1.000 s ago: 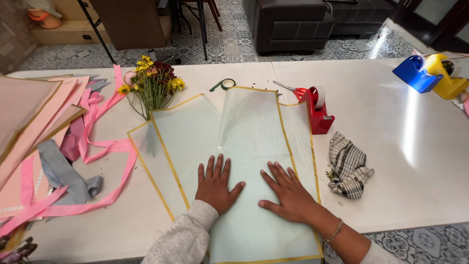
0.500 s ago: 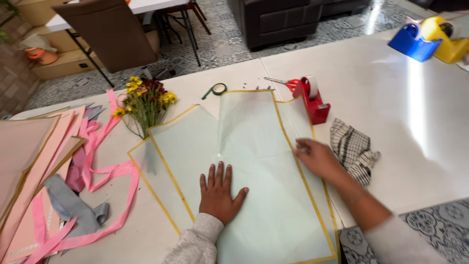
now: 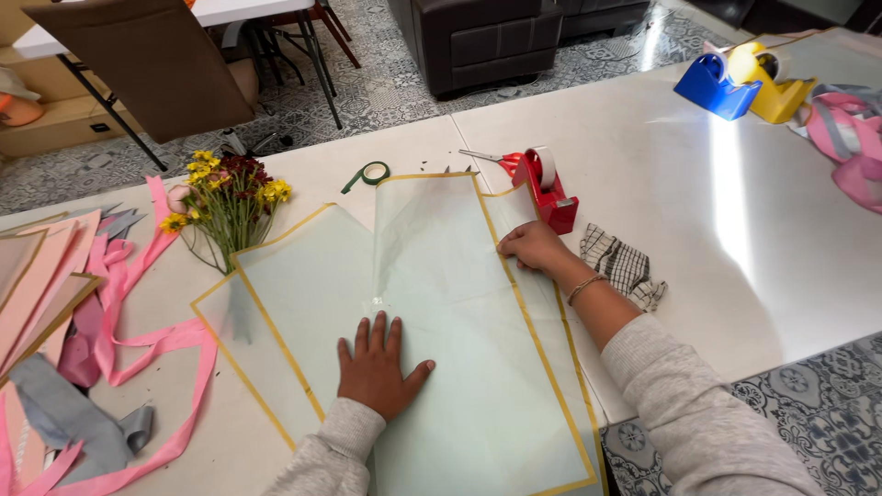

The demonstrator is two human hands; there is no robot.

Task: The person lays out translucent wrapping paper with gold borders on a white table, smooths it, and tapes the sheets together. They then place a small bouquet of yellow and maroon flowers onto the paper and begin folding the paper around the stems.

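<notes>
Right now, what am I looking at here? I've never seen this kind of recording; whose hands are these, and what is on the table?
The picture comes from a camera worn on a person's head, looking down at their own bare hands. The left hand lies flat on pale translucent wrapping sheets with gold edges. The right hand touches the sheets' right edge, beside a red tape dispenser. Also on the white table: a small flower bunch, pink ribbons, a checked cloth. Nothing is gripped.

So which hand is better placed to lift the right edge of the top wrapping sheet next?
Probably the right hand: it already rests on the gold-bordered right edge of the top wrapping sheet. The left hand lies flat mid-sheet, better suited to pinning it down.
</notes>
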